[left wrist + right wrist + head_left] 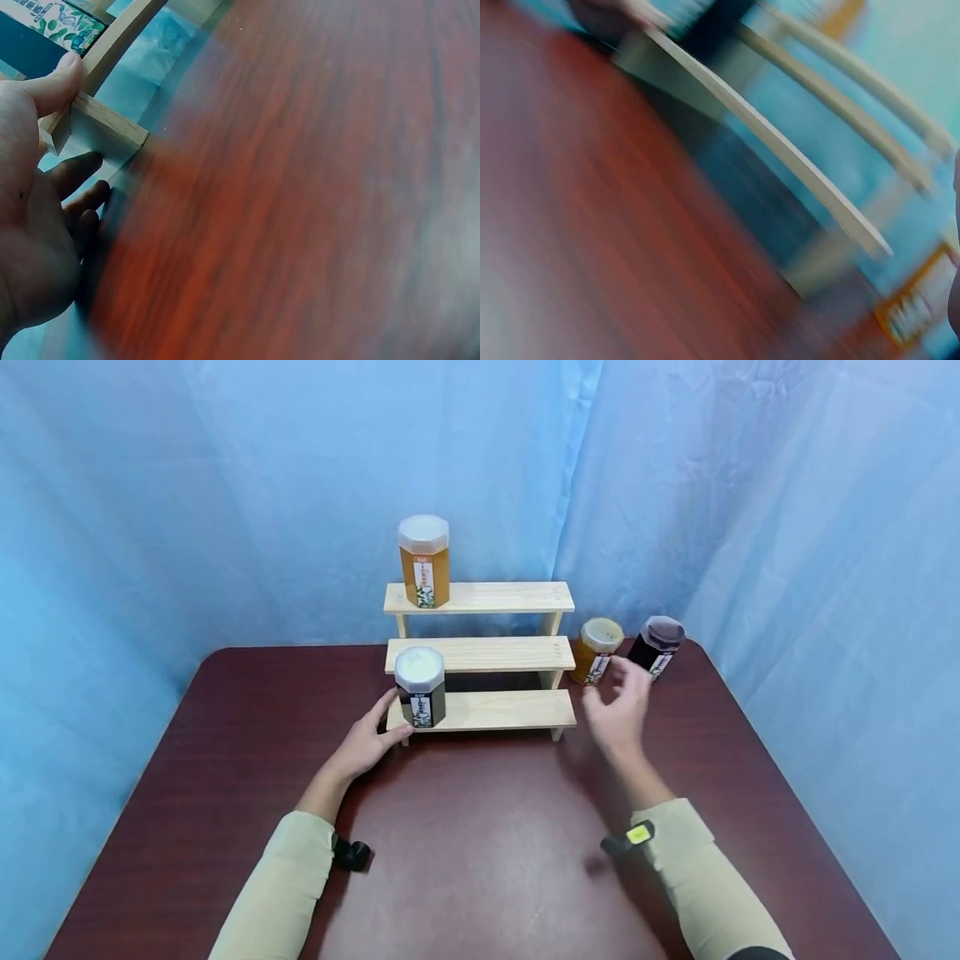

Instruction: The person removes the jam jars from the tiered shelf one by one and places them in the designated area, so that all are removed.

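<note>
resting at the left end of a three-step wooden rack [491, 711]: left hand [367, 745], fingers straight and relaxed, thumb against the front edge of the lowest step, holding nothing. just beside it on that step, touching or nearly touching the thumb, a dark hexagonal jar [421, 687] with a white lid, upright. in the left wrist view only a corner of the jar's label visible at the top edge, rest cut off; surface there smeared by blur.

hovering above the dark red surface [480, 852], right of the rack: right hand [621, 710], fingers loosely spread, gripping nothing, blurred. near its fingertips but apart, an amber jar [596, 651] and a dark jar [656, 647], both upright on the surface, the amber one partly hidden behind the rack's end.

alone on the top step, an amber hexagonal jar [424, 561]. middle step bare.

right wrist view heavily blurred: only rack slats and an orange label patch recognisable, hand barely in frame at the right edge.
</note>
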Demonstrator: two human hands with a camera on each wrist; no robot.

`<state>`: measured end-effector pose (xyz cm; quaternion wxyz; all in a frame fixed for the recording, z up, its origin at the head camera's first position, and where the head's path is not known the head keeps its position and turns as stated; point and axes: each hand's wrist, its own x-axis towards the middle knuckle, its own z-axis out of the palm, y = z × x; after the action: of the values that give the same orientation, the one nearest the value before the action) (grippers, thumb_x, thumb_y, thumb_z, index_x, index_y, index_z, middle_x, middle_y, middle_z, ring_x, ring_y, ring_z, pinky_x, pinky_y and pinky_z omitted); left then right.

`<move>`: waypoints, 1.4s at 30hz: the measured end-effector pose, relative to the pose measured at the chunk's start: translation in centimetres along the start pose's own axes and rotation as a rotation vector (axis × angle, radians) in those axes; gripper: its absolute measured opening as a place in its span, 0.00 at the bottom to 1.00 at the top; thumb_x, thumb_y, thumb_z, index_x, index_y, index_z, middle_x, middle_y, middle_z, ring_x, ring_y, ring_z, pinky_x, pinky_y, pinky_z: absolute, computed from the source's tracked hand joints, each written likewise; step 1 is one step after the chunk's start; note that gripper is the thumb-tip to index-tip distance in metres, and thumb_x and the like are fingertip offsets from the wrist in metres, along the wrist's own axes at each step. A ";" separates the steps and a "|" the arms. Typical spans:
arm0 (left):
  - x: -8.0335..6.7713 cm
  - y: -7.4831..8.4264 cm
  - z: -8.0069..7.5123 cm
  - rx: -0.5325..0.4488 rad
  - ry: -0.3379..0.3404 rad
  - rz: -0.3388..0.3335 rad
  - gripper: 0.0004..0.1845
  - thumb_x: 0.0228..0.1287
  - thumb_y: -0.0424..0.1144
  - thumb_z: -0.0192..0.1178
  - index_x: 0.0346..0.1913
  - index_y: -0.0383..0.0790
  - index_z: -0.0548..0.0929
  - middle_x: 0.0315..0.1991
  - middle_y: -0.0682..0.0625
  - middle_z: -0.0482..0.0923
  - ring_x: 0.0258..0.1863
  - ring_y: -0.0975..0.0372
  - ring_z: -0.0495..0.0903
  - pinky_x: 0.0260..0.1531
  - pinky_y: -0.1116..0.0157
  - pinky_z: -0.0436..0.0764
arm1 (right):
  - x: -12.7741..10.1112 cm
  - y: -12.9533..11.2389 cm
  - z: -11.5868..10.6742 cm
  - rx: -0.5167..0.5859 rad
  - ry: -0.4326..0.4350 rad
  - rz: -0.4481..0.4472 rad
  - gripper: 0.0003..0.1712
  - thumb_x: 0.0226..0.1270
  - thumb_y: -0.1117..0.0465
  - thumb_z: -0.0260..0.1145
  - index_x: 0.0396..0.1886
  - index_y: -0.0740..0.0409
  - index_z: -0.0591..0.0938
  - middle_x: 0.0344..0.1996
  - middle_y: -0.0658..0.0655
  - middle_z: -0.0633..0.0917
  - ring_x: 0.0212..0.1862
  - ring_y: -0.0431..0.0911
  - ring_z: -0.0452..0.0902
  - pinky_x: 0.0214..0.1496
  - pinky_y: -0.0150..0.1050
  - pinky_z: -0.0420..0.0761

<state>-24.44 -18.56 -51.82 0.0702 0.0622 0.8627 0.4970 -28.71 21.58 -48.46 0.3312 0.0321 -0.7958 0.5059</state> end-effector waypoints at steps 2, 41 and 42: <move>0.0 -0.1 0.1 0.001 -0.004 -0.002 0.48 0.70 0.57 0.62 0.83 0.49 0.48 0.80 0.42 0.49 0.78 0.44 0.48 0.70 0.38 0.53 | -1.5 -2.0 1.9 0.024 -0.116 -0.022 0.34 0.50 0.72 0.68 0.62 0.68 0.76 0.55 0.66 0.72 0.55 0.56 0.69 0.56 0.49 0.72; -0.1 0.2 0.1 -0.051 0.007 -0.015 0.47 0.69 0.57 0.63 0.82 0.56 0.50 0.77 0.38 0.57 0.75 0.44 0.56 0.68 0.39 0.58 | -8.2 -12.0 15.3 -0.108 -0.406 0.005 0.50 0.47 0.46 0.83 0.66 0.61 0.72 0.56 0.58 0.80 0.56 0.54 0.78 0.56 0.50 0.78; -0.1 0.2 0.1 -0.055 0.004 -0.013 0.46 0.69 0.56 0.64 0.82 0.55 0.50 0.76 0.38 0.58 0.74 0.44 0.57 0.68 0.40 0.58 | -8.1 -11.8 14.9 -0.105 -0.405 0.006 0.50 0.47 0.47 0.84 0.66 0.61 0.72 0.56 0.58 0.80 0.56 0.54 0.79 0.56 0.50 0.78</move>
<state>-24.31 -18.40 -51.68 0.0736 0.0536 0.8491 0.5203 -25.23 1.19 -47.70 0.1641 0.1137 -0.8714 0.4481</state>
